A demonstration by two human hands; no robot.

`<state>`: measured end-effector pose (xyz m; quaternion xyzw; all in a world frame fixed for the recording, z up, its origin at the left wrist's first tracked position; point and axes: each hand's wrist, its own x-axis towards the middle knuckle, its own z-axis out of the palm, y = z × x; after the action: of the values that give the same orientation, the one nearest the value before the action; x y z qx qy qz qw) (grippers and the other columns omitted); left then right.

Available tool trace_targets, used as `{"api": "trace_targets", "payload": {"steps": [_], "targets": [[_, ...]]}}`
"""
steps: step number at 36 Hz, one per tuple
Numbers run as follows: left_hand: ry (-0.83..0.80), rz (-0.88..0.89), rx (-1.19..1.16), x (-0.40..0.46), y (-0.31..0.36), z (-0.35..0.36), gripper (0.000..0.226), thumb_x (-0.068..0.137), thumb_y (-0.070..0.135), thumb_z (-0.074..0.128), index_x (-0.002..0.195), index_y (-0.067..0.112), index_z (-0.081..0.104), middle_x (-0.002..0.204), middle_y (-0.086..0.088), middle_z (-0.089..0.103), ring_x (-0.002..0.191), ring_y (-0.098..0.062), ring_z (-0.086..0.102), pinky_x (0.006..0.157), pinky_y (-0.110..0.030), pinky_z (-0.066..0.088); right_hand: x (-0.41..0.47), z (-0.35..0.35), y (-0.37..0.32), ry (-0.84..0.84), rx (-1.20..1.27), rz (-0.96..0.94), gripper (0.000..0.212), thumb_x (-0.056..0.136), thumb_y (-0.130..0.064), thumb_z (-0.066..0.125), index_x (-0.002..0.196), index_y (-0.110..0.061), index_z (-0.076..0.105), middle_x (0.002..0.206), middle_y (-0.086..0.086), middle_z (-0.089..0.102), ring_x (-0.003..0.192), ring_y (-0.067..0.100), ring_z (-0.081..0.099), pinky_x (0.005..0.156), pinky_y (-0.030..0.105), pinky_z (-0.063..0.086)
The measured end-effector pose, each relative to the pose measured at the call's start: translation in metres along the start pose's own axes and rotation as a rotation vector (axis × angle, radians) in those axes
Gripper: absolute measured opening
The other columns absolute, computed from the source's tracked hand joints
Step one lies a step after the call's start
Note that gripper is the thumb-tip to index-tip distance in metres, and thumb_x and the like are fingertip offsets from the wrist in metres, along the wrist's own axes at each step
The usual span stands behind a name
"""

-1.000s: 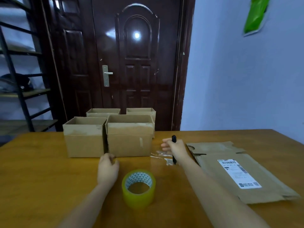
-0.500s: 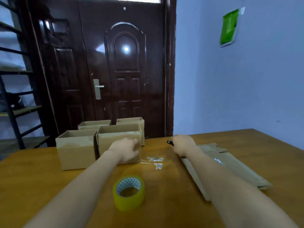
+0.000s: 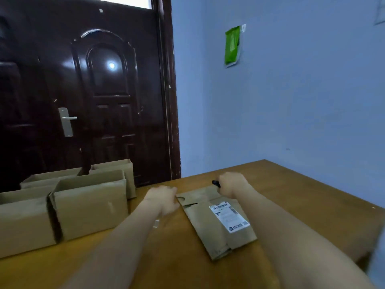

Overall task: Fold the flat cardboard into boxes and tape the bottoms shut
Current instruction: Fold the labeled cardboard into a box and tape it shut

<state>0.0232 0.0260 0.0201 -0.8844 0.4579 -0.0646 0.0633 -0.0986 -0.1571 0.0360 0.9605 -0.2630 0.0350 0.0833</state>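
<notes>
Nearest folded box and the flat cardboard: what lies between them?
In the head view, the left hand and forearm, above bare table, separate nearest folded box from flat cardboard.

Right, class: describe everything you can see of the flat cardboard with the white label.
The flat cardboard is brown, unfolded, and lies flat on the wooden table, right of the standing boxes. Its far end has flaps with a cut notch; its near end shows a creased, folded edge. A white label with barcodes sits on its upper face. The left hand touches its far left corner; the right hand, gripping a black tool, is at its far edge.
</notes>
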Motion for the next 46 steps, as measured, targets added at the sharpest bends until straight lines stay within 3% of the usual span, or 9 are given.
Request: {"api": "trace_targets", "payload": {"steps": [7,12,17,21,25,28,33,41,46], "targets": [[-0.089,0.012,-0.065,0.024,0.037,0.035,0.04,0.094,0.041,0.04,0.125,0.016,0.048,0.118,-0.006,0.058,0.104,-0.024,0.057,0.074,-0.031,0.04,-0.011,0.027,0.052,-0.159,0.105,0.137,0.015,0.09,-0.023,0.044,0.095,-0.014,0.054,0.072,-0.002,0.047,0.078,0.023,0.051,0.059,0.026,0.039],[-0.131,-0.061,-0.179,0.033,0.052,0.055,0.047,0.097,0.043,0.037,0.134,0.013,0.037,0.124,-0.007,0.058,0.11,-0.024,0.057,0.084,-0.034,0.043,-0.017,0.057,0.079,-0.347,0.258,0.254,0.035,0.09,-0.023,0.042,0.123,-0.015,0.051,0.11,0.008,0.06,0.095,0.025,0.056,0.076,0.032,0.044],[-0.133,-0.103,-0.328,0.038,0.062,0.072,0.046,0.098,0.042,0.037,0.133,0.013,0.038,0.103,-0.002,0.06,0.093,-0.018,0.059,0.072,-0.029,0.047,-0.019,0.086,0.085,-0.396,0.407,0.316,0.027,0.097,-0.033,0.04,0.113,-0.012,0.048,0.107,0.01,0.056,0.096,0.025,0.053,0.078,0.031,0.04],[-0.015,-0.321,-0.751,0.039,0.072,0.075,0.047,0.093,0.028,0.047,0.134,0.009,0.034,0.09,-0.002,0.059,0.077,-0.018,0.058,0.058,-0.028,0.046,-0.015,0.1,0.073,-0.313,0.434,0.414,0.036,0.096,-0.027,0.037,0.123,-0.01,0.053,0.12,0.01,0.058,0.109,0.026,0.055,0.087,0.032,0.045],[0.102,-0.601,-1.414,0.041,0.082,0.067,0.047,0.086,0.011,0.061,0.125,0.006,0.035,0.111,-0.011,0.054,0.092,-0.028,0.052,0.074,-0.035,0.046,-0.011,0.098,0.068,-0.256,0.475,0.458,0.037,0.097,-0.029,0.034,0.12,-0.008,0.054,0.12,0.011,0.059,0.105,0.026,0.056,0.086,0.031,0.045],[0.094,-0.616,-1.614,0.044,0.081,0.062,0.034,0.085,0.001,0.062,0.112,0.009,0.042,0.11,-0.014,0.057,0.096,-0.032,0.056,0.077,-0.041,0.05,-0.01,0.099,0.07,-0.233,0.579,0.486,0.039,0.098,-0.032,0.035,0.12,-0.005,0.054,0.111,0.011,0.058,0.09,0.024,0.052,0.074,0.028,0.043],[0.264,-0.454,-1.601,0.04,0.07,0.032,0.025,0.088,-0.006,0.055,0.105,0.011,0.051,0.095,-0.005,0.06,0.09,-0.027,0.058,0.076,-0.037,0.05,-0.011,0.102,0.071,-0.124,0.853,0.585,0.02,0.099,-0.019,0.035,0.095,-0.005,0.049,0.075,0.005,0.046,0.063,0.016,0.042,0.053,0.027,0.031],[0.545,-0.138,-1.159,0.026,0.022,-0.069,0.038,0.076,-0.008,0.062,0.106,0.016,0.064,0.082,0.005,0.06,0.073,-0.013,0.056,0.053,-0.011,0.041,0.004,0.078,0.046,0.008,1.29,0.623,0.027,0.094,-0.009,0.045,0.118,0.001,0.051,0.096,0.018,0.062,0.078,0.032,0.058,0.065,0.039,0.049],[0.516,0.034,-0.729,0.005,-0.015,-0.121,0.049,0.07,-0.002,0.066,0.113,0.02,0.067,0.1,0.001,0.067,0.094,-0.019,0.061,0.083,-0.032,0.051,0.014,0.048,0.029,0.288,1.512,0.574,0.017,0.1,-0.02,0.043,0.104,-0.006,0.052,0.081,0.009,0.054,0.076,0.026,0.054,0.071,0.04,0.048]]}}
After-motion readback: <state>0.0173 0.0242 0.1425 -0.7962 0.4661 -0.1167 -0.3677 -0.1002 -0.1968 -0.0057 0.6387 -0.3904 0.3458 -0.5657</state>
